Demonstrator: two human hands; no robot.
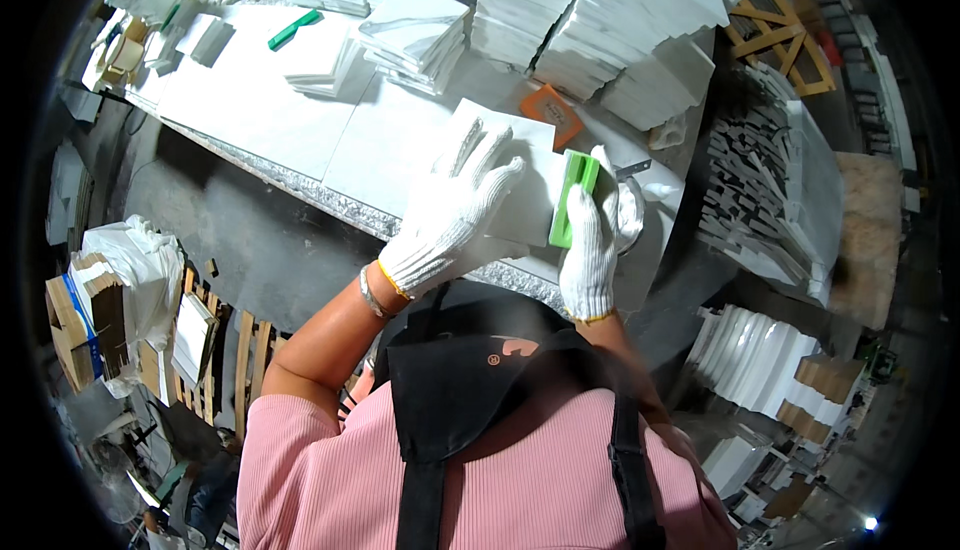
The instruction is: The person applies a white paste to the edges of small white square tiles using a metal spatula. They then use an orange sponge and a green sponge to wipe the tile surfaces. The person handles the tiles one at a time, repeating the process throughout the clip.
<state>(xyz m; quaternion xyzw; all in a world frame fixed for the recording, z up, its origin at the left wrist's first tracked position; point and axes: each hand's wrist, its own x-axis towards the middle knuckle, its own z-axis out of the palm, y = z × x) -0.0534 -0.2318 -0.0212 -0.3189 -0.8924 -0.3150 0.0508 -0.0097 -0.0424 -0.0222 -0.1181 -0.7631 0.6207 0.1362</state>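
Note:
A square white stone tile [530, 190] lies at the near side of the stone-topped table. My left hand [455, 205], in a white knit glove, rests on the tile's left part with its fingers stretched out. In my gloved right hand [592, 235] is a bright green hand sanding block [574, 198], gripped between thumb and fingers along the tile's right edge. Past that hand lies a small metal blade-like strip [633, 168], partly hidden. An orange block [551, 115] sits just behind the tile.
Tall stacks of white tiles [520, 10] line the table's back. A smaller tile stack [415, 30] and a dark green block [294, 30] stand farther left. Stone offcuts [750, 190] are piled off the table's right side; a wooden pallet [200, 350] lies at lower left.

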